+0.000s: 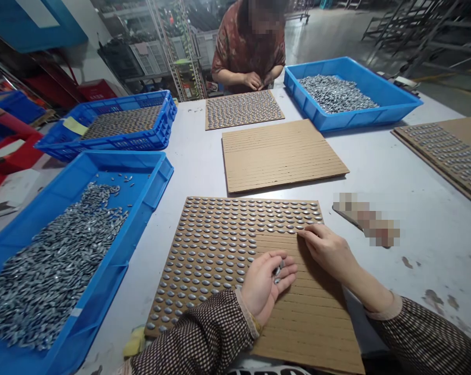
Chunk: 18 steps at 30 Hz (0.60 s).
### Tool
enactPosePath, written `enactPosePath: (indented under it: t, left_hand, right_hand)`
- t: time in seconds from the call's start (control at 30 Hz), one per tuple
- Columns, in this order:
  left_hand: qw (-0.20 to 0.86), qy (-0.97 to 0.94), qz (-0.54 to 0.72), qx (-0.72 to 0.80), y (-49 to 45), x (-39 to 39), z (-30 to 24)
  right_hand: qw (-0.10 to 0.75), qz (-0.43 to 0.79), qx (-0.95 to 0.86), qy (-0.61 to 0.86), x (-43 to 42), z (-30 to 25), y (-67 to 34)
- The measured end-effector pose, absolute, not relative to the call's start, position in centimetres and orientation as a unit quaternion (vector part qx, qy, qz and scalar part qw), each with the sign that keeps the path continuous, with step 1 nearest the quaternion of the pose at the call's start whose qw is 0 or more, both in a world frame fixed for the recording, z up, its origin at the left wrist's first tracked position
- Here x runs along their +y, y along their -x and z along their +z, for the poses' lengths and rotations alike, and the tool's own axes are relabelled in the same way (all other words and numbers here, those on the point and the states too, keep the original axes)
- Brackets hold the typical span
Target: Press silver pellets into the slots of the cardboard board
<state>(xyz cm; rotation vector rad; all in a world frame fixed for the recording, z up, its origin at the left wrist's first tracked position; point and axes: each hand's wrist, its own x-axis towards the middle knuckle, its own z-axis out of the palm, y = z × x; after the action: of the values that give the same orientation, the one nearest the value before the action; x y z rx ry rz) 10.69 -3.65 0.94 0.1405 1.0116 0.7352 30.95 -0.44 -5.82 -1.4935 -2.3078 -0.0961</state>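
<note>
A slotted cardboard sheet (313,312) lies in front of me, its upper and left parts filled with rows of small metal pieces (219,229). My left hand (264,284) rests palm up on the sheet, fingers cupped round a few metal pieces (279,271). My right hand (327,250) lies on the sheet to the right, its fingertips pinched together at the end of a filled row near the right edge; what they hold is too small to name.
A blue bin of loose metal pieces (36,281) stands at my left. Behind it a blue crate (114,125) holds a filled sheet. An empty slotted sheet (278,153) lies mid-table. Across the table a person (251,47) works over another sheet (243,109); a second bin (348,94) stands beside them.
</note>
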Motion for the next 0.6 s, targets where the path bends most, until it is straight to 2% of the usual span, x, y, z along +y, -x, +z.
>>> enactPosePath:
  t: [0.2, 0.4, 0.6]
  left_hand:
    - [0.810, -0.065, 0.338, 0.475, -11.0, -3.5, 1.2]
    - [0.814, -0.072, 0.351, 0.458, -11.3, -3.2, 1.3]
    - [0.819, -0.104, 0.374, 0.423, -12.1, -3.5, 0.8]
  right_hand:
    - [0.243, 0.043, -0.808, 0.534, -0.1, -5.7, -31.5]
    - [0.333, 0.153, -0.776, 0.514, -2.4, -3.2, -30.1]
    - [0.316, 0.203, -0.779, 0.502, -5.3, -1.8, -27.1]
